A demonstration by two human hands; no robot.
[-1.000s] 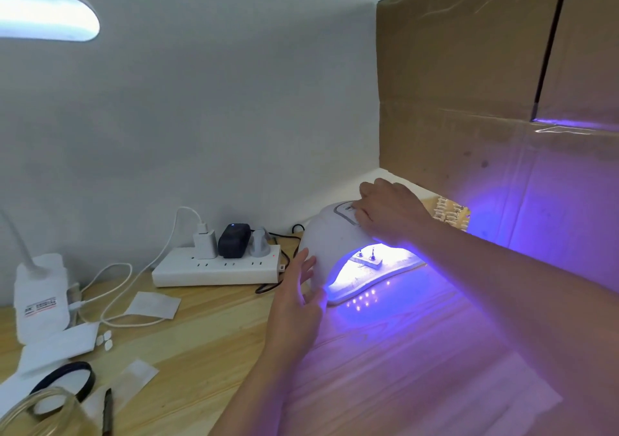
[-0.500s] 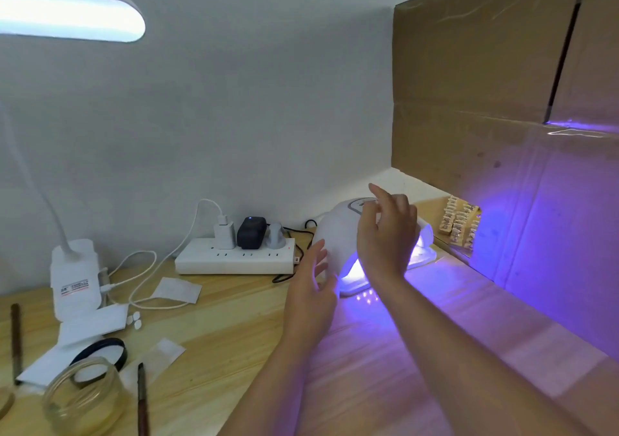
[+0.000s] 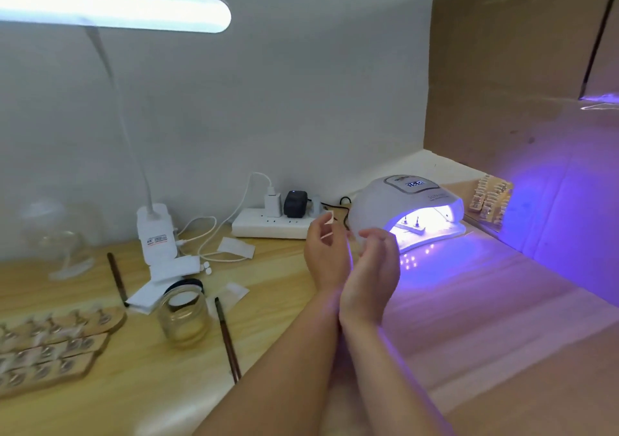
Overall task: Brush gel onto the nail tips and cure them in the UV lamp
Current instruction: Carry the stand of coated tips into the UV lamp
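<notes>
White domed UV lamp (image 3: 395,208) glowing violet at the bench's back, two nail tips on a small stand (image 3: 411,225) inside its mouth

— Where are the hands?
— Both raised side by side, forearms touching near the wrists.
— Holding anything?
— No. The left hand (image 3: 324,254) has loosely curled fingers; the right hand (image 3: 374,264) is cupped, palm leftward.

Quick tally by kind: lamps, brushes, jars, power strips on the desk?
Lamps: 2, UV lamp and desk lamp
Brushes: 2, one, another
Glass jars: 1
Power strips: 1
Total: 6
</notes>
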